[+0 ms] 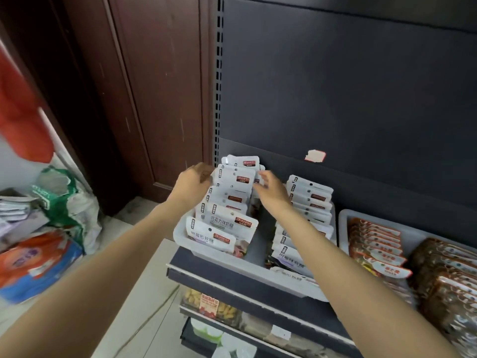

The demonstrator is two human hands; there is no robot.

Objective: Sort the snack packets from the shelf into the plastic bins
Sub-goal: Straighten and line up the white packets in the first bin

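Head view showed the left hand [192,183] and right hand [271,188] each gripping a side of the upright white snack packets [238,177] filed in the translucent plastic bin [185,240] on the dark shelf [258,282].

Most of the print in front of me is too small or blurred to make out. On the white packet [227,224] second from the front of the left row, I can read 巧克力味奶糖 in dark characters, with a dark red brand patch to its right whose words I cannot tell. The front packet [211,237] of that row carries a line ending in 形软糖; its first characters are unclear. On a white packet [290,259] near the front of the next row, under my right forearm, I read 味软糖. The red packets [374,244] bear white ovals I cannot read.
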